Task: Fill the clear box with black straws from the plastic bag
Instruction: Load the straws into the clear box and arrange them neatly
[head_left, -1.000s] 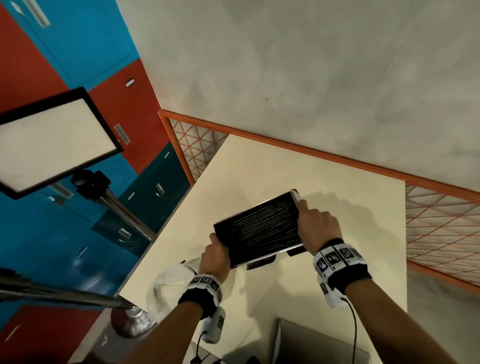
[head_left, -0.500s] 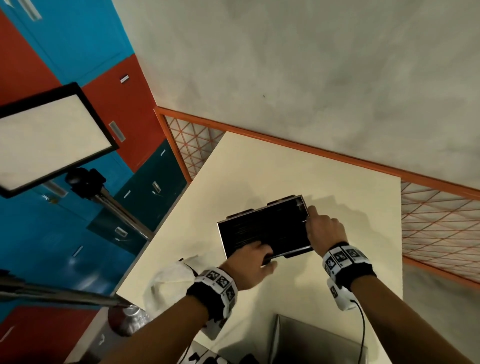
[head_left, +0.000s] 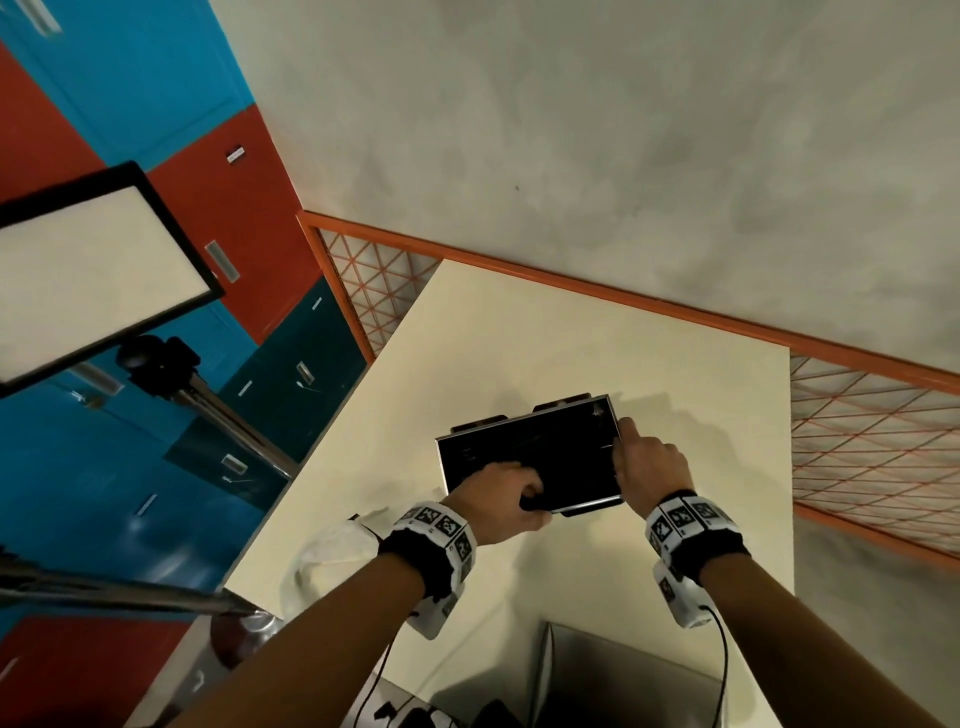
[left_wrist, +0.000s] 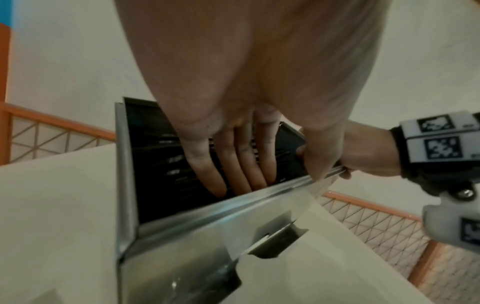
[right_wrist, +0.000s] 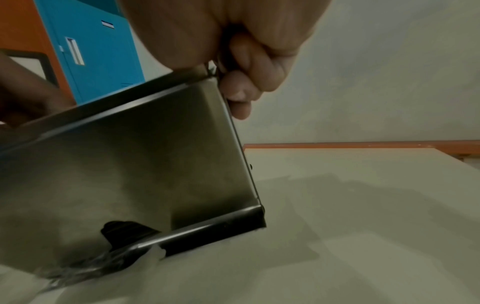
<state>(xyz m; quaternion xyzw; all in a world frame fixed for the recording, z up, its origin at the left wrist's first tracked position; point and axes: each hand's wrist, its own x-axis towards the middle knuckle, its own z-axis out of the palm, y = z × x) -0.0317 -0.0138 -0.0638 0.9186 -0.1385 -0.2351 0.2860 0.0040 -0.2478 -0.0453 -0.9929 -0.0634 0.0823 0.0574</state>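
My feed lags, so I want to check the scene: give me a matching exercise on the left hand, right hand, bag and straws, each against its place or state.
Things:
1. left hand
2. right hand
3. bag
4. straws

Places or states:
A. lies crumpled on the table, near left
B. lie inside the box
C. grips the box's right end
D. fingers flat on the straws

Pairs: 1-D, 2-C, 3-A, 4-B

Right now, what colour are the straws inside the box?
Black straws, best seen in the left wrist view.
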